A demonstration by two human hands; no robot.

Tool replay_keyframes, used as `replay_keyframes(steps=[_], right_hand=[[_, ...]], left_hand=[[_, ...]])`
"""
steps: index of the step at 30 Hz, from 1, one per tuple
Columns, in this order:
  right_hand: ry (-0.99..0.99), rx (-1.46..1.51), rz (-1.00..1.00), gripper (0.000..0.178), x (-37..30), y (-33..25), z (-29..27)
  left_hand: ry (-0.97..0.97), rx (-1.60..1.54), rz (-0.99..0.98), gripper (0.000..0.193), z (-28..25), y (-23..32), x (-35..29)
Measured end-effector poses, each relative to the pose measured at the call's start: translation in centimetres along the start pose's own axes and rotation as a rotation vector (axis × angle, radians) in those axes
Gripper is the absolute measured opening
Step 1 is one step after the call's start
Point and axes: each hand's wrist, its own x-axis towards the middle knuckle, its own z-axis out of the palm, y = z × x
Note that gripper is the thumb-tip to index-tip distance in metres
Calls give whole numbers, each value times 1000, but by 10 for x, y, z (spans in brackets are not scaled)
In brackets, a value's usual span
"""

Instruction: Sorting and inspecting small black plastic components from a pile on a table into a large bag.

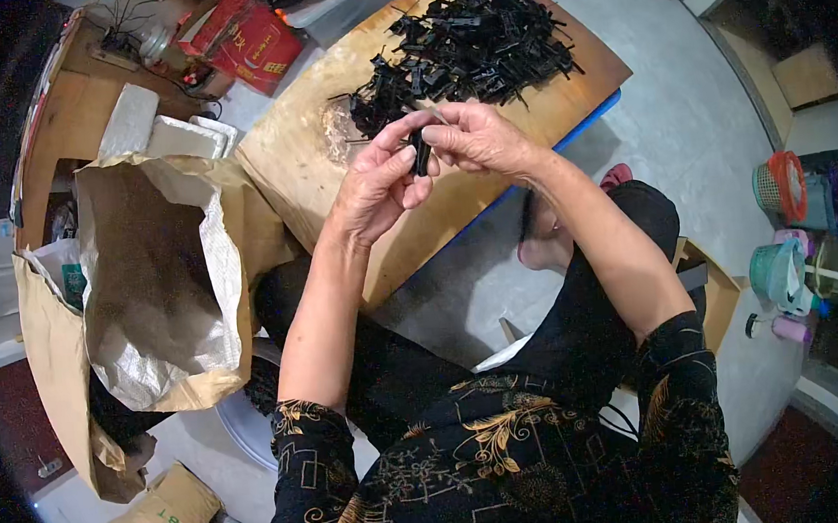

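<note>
Over the near side of a wooden board point(299, 148), both my hands are raised and close together. A small black plastic part point(420, 153) sits between the fingers of my left hand point(379, 180), which is closed round it. My right hand point(478, 139) pinches at the same part from the other side; a thin pale sliver point(435, 113) shows by its fingertips, too small to name. Just beyond my hands lies a big heap of black plastic parts point(482, 43), many with thin stems. My fingers partly hide the held part.
A large open paper sack point(230, 275) with a whitish lining stands at my left. Behind it are white foam blocks point(127, 121) and a red box point(246, 40). A tan packet point(165, 517) lies on the floor at lower left. Baskets point(780, 188) stand far right.
</note>
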Motion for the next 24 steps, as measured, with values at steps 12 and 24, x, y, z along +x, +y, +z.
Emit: replay_keyframes(steps=[12,24], right_hand=[[122,-489,-177,21,21,19,-2],[181,-99,91,36,21,13,35]], left_hand=[[167,556,52,38,7,6,-5],[450,602,173,37,-4,2,-3]])
